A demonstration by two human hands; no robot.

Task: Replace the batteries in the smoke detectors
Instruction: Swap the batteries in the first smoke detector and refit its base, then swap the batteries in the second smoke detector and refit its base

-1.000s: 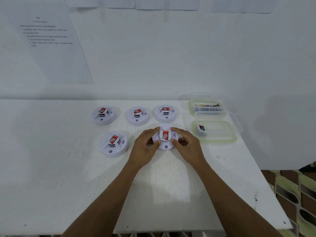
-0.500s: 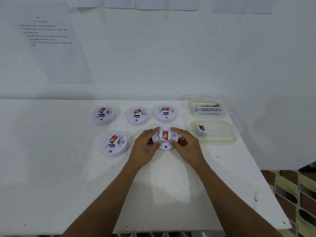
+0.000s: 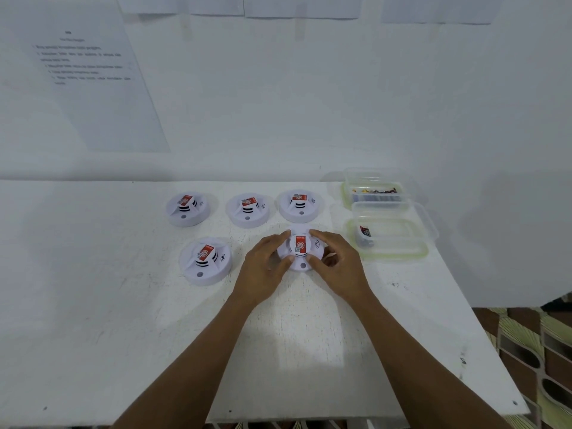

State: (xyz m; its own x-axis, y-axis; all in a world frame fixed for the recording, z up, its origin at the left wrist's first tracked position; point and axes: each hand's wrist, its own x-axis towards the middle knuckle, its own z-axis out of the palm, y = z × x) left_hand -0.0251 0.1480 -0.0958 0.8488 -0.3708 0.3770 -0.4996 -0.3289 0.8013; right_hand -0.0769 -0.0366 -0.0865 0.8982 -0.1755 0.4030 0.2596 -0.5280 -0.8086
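Several round white smoke detectors with red labels lie on the white table point(image 3: 93, 305). My left hand point(image 3: 263, 267) and my right hand point(image 3: 337, 267) both grip the front right detector point(image 3: 301, 249) by its sides, fingers curled around its rim. Another detector point(image 3: 205, 261) sits to the left of it. Three stand in a back row: the left detector point(image 3: 186, 209), the middle detector point(image 3: 248, 210) and the right detector point(image 3: 299, 205). A clear tub point(image 3: 390, 243) at the right holds one battery point(image 3: 365, 232). Behind it a second tub point(image 3: 374, 191) holds several batteries.
The wall rises right behind the table, with a printed sheet point(image 3: 89, 75) taped at the left. The table's right edge runs diagonally just beyond the tubs, with patterned floor point(image 3: 532, 351) below it.
Both hands stay on the front right detector; the fingers have shifted slightly around its rim. Nothing else has moved.
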